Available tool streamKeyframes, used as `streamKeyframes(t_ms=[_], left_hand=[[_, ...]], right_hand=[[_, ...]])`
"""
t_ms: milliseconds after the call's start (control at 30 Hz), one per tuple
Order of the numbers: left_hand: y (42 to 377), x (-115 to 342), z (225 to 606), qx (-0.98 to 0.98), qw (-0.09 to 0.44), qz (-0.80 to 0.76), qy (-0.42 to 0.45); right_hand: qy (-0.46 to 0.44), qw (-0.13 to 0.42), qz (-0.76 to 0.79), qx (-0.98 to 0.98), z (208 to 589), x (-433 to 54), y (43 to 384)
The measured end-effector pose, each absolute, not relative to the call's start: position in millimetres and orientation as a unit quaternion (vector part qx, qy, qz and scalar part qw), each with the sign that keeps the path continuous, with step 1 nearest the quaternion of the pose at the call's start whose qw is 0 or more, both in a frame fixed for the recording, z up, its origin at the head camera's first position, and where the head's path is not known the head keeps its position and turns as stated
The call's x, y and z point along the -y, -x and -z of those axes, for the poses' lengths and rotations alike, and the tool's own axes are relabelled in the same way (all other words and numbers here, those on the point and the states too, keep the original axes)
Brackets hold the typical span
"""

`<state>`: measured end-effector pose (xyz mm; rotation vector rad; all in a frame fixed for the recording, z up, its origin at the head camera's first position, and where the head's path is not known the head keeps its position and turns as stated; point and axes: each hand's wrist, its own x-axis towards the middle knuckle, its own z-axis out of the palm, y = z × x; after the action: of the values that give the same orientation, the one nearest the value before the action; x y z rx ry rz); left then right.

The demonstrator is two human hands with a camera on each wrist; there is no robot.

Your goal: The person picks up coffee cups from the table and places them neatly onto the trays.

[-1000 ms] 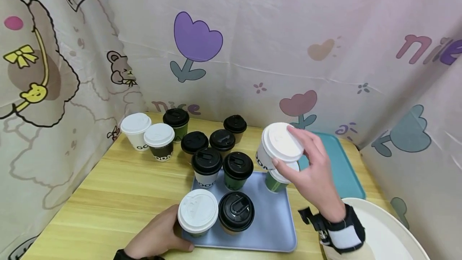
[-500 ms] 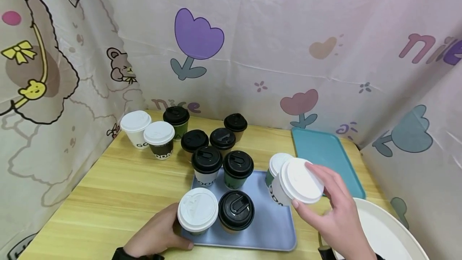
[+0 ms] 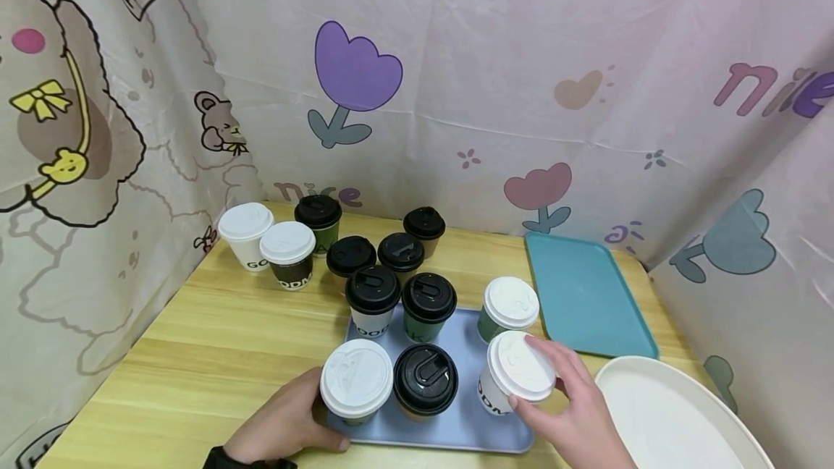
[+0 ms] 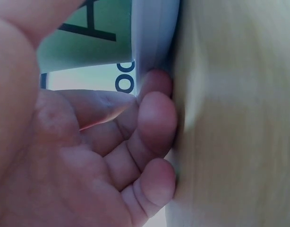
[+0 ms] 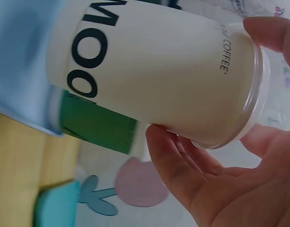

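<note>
In the head view, my right hand (image 3: 570,400) grips a white paper coffee cup (image 3: 493,391) by its white lid, at the blue tray's right front. The wrist view shows thumb and fingers around this cup (image 5: 149,61); whether its base touches the tray is unclear. My left hand (image 3: 287,415) holds the left front corner of the blue tray (image 3: 478,429), fingers (image 4: 157,118) curled at its edge. Beside that hand stands a white-lidded green cup (image 3: 357,381). Other cups on the tray are a black-lidded one (image 3: 426,382), two black-lidded behind, and a white-lidded green one (image 3: 510,304).
Behind the tray stand several black-lidded cups (image 3: 402,253). Two white-lidded cups (image 3: 287,246) are at the back left. A teal tray (image 3: 593,295) lies at the right, with a large white round object (image 3: 677,418) in front of it. Patterned cloth hangs around the table.
My right hand has brought the white cup from above the back right cup, first rightward, then down to the tray's right front. My left hand has stayed at the tray corner.
</note>
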<state>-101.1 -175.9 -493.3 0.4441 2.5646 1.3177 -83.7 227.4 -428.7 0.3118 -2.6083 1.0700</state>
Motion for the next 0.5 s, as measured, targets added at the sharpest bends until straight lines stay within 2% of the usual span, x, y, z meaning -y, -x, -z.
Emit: streamKeyframes(t_ms=[500], left_hand=[[102, 175, 492, -0.871, 0.120, -0.454, -0.147]], right_hand=[[-0.097, 0.123, -0.372, 0.915, 446, -226, 85]])
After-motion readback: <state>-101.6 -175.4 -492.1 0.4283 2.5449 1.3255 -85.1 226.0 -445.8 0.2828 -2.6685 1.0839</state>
